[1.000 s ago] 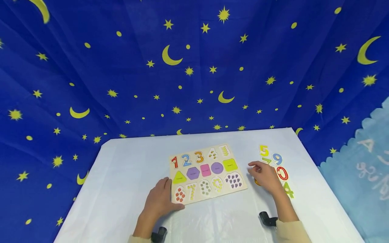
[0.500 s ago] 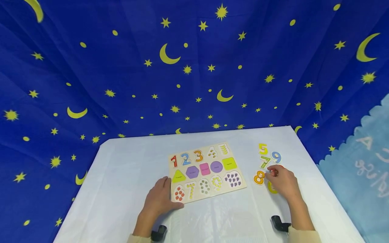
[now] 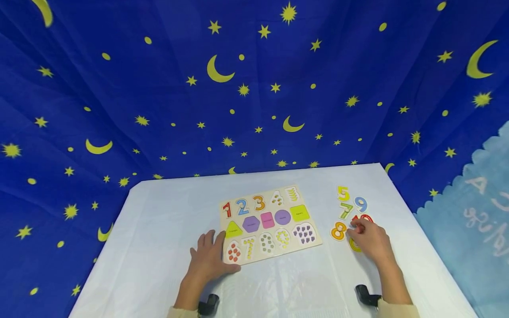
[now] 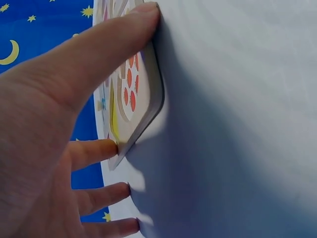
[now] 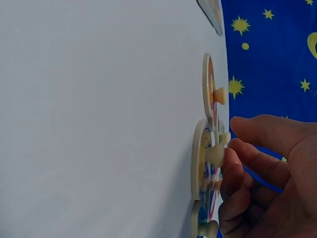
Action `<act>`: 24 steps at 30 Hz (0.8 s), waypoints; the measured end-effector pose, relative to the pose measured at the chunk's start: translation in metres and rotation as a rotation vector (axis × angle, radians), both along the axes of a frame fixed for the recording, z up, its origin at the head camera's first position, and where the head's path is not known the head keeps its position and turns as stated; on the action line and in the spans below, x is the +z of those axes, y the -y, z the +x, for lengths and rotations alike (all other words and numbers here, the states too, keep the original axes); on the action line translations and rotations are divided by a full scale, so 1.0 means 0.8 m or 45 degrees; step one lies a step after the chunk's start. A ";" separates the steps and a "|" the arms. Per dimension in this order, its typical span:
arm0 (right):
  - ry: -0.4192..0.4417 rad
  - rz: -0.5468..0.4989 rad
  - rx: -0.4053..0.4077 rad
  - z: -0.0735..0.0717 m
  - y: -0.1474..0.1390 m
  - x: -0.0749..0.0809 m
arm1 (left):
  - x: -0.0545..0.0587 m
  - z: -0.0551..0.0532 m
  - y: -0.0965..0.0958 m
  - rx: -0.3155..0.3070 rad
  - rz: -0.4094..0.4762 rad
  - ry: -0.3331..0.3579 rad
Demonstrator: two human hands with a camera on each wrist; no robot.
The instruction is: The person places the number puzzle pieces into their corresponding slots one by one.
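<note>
My left hand [image 3: 207, 258] is at the near left corner of a wooden number puzzle board [image 3: 260, 229]. Its thumb lies along the near edge and one fingertip touches the left side; the other fingers spread out beside it. Pieces 1 [image 3: 227, 210], 2 [image 3: 241, 206] and 3 [image 3: 259, 202] sit in the board. Over the loose number pieces on the right hovers my right hand [image 3: 371, 240], fingers loosely bent. In the right wrist view, its thumb and fingertips are apart, close to the knob of a yellow piece [image 5: 199, 163]. It partly covers a red 10 [image 3: 366, 217].
Loose pieces 5 [image 3: 343, 193], 9 [image 3: 360, 204], 7 [image 3: 346, 210] and 8 [image 3: 339, 231] lie around the right hand on the white table [image 3: 171, 212]. Behind hangs a blue star-patterned cloth [image 3: 179, 101].
My right hand has moved right, from beside the board to over the loose pieces, and now barely shifts. The left hand has spread its outer fingers; the board stays in place.
</note>
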State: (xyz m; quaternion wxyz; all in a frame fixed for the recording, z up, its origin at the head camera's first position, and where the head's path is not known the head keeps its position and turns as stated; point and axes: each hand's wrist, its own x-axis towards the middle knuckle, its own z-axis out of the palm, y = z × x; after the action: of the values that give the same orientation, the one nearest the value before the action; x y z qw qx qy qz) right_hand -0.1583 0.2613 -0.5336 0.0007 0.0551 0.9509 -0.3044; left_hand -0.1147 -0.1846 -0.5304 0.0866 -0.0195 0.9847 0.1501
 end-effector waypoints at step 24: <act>0.025 0.024 0.072 -0.003 0.020 -0.004 | 0.007 -0.002 -0.004 0.010 -0.040 0.043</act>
State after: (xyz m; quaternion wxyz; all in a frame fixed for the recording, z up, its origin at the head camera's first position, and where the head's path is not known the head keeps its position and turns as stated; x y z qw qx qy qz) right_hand -0.1605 0.2455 -0.5367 0.0182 0.0312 0.9549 -0.2947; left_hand -0.1160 -0.1818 -0.5249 0.1024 -0.0271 0.9852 0.1345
